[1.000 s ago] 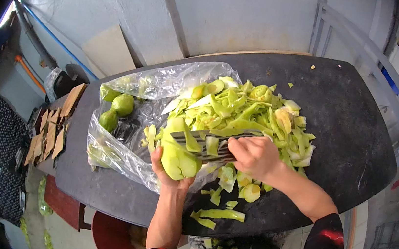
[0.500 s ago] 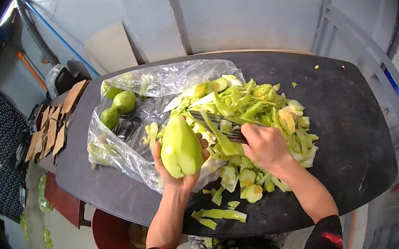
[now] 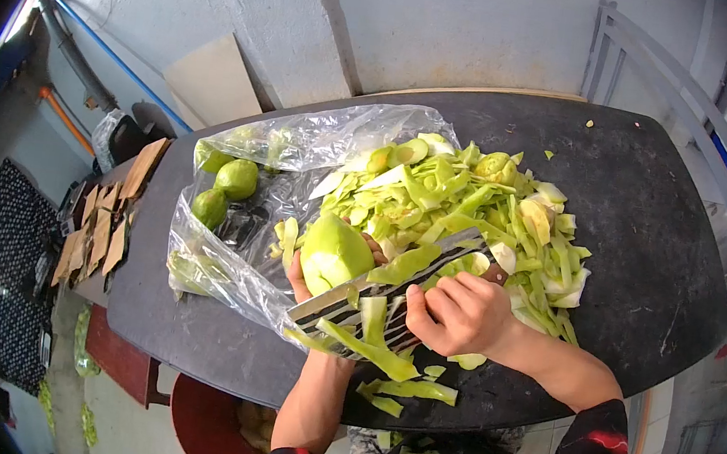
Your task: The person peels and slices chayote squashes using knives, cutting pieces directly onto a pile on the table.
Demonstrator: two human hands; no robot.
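My left hand (image 3: 297,280) is closed around a pale-green, peeled fruit (image 3: 336,251) that looks like a green papaya; the blade hides part of the palm. In my right hand (image 3: 466,313) is a wide-bladed knife (image 3: 346,300), its handle mostly covered by my fingers. The blade slants across the lower end of the fruit, over my left wrist, with strips of peel (image 3: 367,349) on its face. Whether the edge touches the fruit I cannot tell. Behind both hands lies a heap of green peelings (image 3: 440,186).
An open clear plastic bag (image 3: 232,279) spreads over the left of the dark table (image 3: 639,249), with whole green fruits (image 3: 236,178) on it. Below the table edge stands a red tub (image 3: 201,428). Cardboard pieces (image 3: 94,228) lie at the left; a grey rail (image 3: 709,105) runs along the right.
The knife has come down and toward me from behind the fruit and now lies across its lower end. The fruit has tipped in my left hand. The view has shifted slightly.
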